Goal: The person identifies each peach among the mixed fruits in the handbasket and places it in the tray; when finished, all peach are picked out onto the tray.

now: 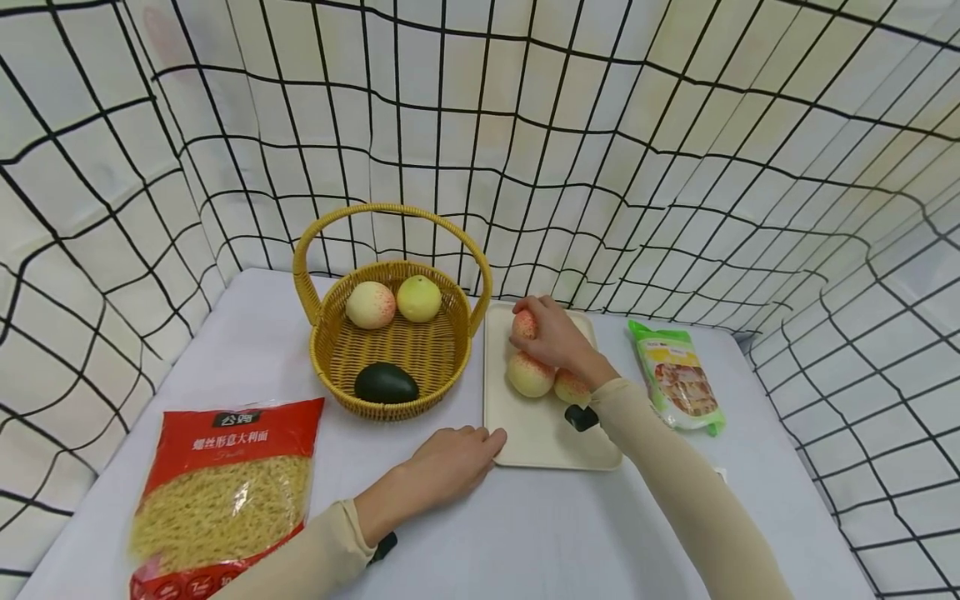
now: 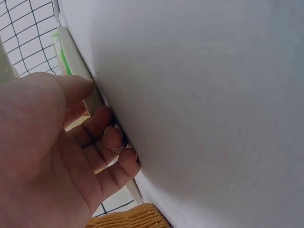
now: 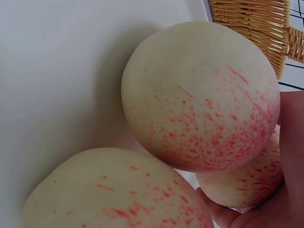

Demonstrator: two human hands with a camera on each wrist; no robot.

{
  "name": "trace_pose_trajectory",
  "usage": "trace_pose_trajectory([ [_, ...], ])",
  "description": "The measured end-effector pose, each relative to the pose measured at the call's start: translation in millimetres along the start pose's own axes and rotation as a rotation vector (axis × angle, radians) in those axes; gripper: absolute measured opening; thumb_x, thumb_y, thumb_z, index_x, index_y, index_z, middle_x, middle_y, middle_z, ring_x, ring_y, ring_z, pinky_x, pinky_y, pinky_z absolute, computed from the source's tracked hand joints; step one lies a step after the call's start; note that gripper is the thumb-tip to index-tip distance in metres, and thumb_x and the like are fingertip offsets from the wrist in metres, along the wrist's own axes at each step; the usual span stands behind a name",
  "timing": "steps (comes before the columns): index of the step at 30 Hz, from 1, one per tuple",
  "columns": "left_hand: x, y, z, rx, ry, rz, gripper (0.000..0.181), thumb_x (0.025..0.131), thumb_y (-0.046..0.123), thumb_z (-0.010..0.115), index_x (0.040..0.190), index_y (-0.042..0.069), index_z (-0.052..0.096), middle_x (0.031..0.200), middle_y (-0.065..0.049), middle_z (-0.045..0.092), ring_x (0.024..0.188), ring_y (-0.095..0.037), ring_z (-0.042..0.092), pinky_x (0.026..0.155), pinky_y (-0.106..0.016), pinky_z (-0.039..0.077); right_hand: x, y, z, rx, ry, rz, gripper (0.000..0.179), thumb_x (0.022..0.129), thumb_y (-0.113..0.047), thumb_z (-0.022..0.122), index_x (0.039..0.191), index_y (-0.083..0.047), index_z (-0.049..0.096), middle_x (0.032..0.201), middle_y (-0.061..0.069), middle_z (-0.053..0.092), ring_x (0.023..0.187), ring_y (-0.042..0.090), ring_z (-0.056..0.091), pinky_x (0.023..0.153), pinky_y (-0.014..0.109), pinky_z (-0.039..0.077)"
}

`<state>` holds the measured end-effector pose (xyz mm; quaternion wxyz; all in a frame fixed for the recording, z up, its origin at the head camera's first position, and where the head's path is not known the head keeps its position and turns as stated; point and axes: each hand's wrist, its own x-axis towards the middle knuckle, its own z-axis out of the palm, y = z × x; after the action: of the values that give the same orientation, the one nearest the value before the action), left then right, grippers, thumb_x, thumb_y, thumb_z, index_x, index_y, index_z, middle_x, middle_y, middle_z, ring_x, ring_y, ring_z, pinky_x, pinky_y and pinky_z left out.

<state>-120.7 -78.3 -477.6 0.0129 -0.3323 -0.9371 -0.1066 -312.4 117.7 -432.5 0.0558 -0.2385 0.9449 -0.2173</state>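
At the back of the cream tray [image 1: 540, 446], my right hand [image 1: 557, 333] grips a peach [image 1: 525, 324], thumb and fingers around it. Two more peaches lie on the tray close to that hand: one peach [image 1: 531, 375] in front and another peach [image 1: 572, 387] partly under the wrist. The right wrist view shows the held peach [image 3: 249, 183] behind a nearer peach [image 3: 202, 95]. My left hand [image 1: 453, 460] holds the tray's near left corner; in the left wrist view its fingers [image 2: 111, 137] curl at the tray's edge, thumb apart from them.
Left of the tray stands a handled wicker basket [image 1: 322, 358] with a peach [image 1: 371, 305], a yellow-green round fruit [image 1: 418, 299] and a dark green avocado [image 1: 386, 383]. A pasta bag [image 1: 225, 492] lies front left, a green food packet [image 1: 678, 375] right. Black netting [image 1: 450, 108] surrounds the table.
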Motion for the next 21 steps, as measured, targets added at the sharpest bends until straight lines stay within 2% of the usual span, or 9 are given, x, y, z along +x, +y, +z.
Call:
trace_pose_trajectory([
  [6, 0.1, -1.0, 2.1, 0.01, 0.015, 0.004, 0.015, 0.104, 0.02, 0.067, 0.108, 0.013, 0.054, 0.083, -0.002, 0.063, 0.07, -0.021, 0.063, 0.054, -0.03, 0.044, 1.6, -1.8, 0.7, -0.008, -0.034, 0.023, 0.052, 0.099, -0.035, 0.07, 0.144, -0.016, 0.052, 0.144, 0.02, 0.051, 0.128, 0.036, 0.057, 0.111, 0.055, 0.049],
  [13, -1.4, -0.5, 0.7, 0.006, 0.017, 0.003, 0.016, 0.103, 0.02, 0.067, 0.107, 0.013, 0.053, 0.082, -0.001, 0.063, 0.069, -0.021, 0.063, 0.053, -0.031, 0.043, 2.4, -4.3, 3.1, 0.012, -0.049, 0.033, 0.05, 0.1, -0.03, 0.068, 0.144, -0.012, 0.052, 0.147, 0.024, 0.048, 0.134, 0.04, 0.053, 0.114, 0.058, 0.045],
  [21, -0.9, -1.2, 1.9, 0.008, 0.022, 0.001, 0.016, 0.104, 0.02, 0.066, 0.106, 0.013, 0.053, 0.082, -0.001, 0.062, 0.069, -0.021, 0.063, 0.053, -0.032, 0.044, 3.9, -3.1, 5.1, -0.006, -0.065, 0.045, 0.049, 0.1, -0.031, 0.069, 0.143, -0.013, 0.053, 0.145, 0.022, 0.048, 0.133, 0.039, 0.052, 0.114, 0.057, 0.045],
])
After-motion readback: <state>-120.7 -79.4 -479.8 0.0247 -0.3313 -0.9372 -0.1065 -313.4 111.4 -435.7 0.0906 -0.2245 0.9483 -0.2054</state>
